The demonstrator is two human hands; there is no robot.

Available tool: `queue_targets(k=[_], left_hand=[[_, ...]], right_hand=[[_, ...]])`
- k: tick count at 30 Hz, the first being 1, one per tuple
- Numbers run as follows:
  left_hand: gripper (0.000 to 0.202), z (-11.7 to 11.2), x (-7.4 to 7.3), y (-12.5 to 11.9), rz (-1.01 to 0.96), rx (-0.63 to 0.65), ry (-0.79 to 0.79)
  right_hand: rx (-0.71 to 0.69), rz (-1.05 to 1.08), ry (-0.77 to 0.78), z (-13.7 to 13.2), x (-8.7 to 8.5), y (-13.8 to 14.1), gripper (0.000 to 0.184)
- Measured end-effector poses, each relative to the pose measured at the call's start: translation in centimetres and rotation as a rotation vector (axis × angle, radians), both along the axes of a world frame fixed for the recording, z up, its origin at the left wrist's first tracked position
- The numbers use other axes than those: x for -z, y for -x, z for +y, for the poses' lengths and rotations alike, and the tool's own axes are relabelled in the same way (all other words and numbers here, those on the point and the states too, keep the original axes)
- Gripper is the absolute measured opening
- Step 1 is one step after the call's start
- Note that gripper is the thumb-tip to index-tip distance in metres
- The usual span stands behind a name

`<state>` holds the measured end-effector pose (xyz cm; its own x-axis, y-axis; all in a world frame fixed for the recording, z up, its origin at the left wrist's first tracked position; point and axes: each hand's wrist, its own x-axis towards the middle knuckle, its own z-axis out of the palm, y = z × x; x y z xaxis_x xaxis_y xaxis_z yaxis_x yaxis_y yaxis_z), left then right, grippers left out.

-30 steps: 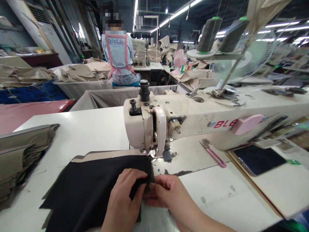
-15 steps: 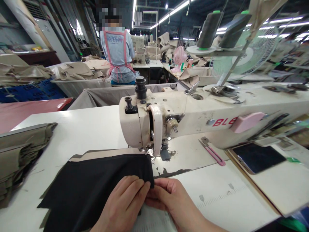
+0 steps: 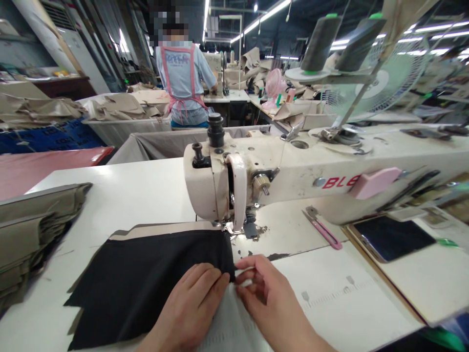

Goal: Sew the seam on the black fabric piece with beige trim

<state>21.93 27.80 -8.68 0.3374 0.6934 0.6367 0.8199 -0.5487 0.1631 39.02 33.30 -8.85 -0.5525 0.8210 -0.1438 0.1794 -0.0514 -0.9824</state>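
Note:
A black fabric piece (image 3: 146, 278) with a tan layer under it lies flat on the white table (image 3: 139, 195), its right edge reaching under the presser foot of a cream sewing machine (image 3: 227, 186). My left hand (image 3: 190, 308) presses flat on the fabric's near right corner. My right hand (image 3: 271, 303) pinches that corner's edge with thumb and fingers, just right of my left hand. Both hands are a short way in front of the needle.
A stack of tan fabric pieces (image 3: 32, 234) sits at the table's left edge. Pink thread snips (image 3: 324, 230) and a dark phone (image 3: 392, 237) lie right of the needle. A person in a pink apron (image 3: 183, 83) sits ahead at another machine. Bins of fabric stand behind the table.
The fabric's corner has flattened out and slid a little toward the needle. My left hand has flattened on it, and my right fingers have opened and moved up to the corner's edge.

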Motion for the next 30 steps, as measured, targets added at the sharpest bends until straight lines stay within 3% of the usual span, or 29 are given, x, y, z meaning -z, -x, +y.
queue_targets(k=[2,4,6,8,10,12,18,21,25,30], left_hand=[[0.02,-0.3,0.1,-0.2,-0.032,0.023,0.03],[0.015,-0.3,-0.2,-0.1,-0.102,0.035,0.091],[0.009,-0.1,-1.0,0.5,-0.145,0.025,0.242],[0.012,0.6,-1.9,1.7,-0.045,-0.022,0.379],[0.039,1.6,-2.4,3.4,0.133,-0.084,0.441],[0.057,2.6,-2.1,5.0,0.251,-0.13,0.47],[0.054,4.7,-0.3,7.3,0.229,-0.177,0.428],[0.056,5.5,-0.3,7.4,0.226,-0.19,0.415],[0.04,6.6,-0.4,7.6,0.192,-0.211,0.434],[0.034,7.9,0.4,8.7,0.134,-0.233,0.445]], right_hand=[[-0.017,-0.086,-0.515,0.7,0.4,-0.5,0.033],[-0.127,-0.064,-0.844,1.6,0.5,-0.5,0.023],[-0.286,-0.061,-0.987,2.5,0.5,-0.1,0.011],[-0.421,-0.142,-1.106,3.0,0.4,0.4,0.01],[-0.459,-0.229,-1.251,3.2,0.3,0.9,0.012],[-0.409,-0.228,-1.382,3.3,0.2,1.3,0.015],[-0.277,-0.17,-1.375,4.5,0.7,2.4,0.024],[-0.296,-0.176,-1.329,5.4,1.2,2.5,0.022],[-0.309,-0.226,-1.335,5.8,1.7,2.4,0.022],[-0.272,-0.34,-1.294,5.4,1.6,2.6,0.031]])
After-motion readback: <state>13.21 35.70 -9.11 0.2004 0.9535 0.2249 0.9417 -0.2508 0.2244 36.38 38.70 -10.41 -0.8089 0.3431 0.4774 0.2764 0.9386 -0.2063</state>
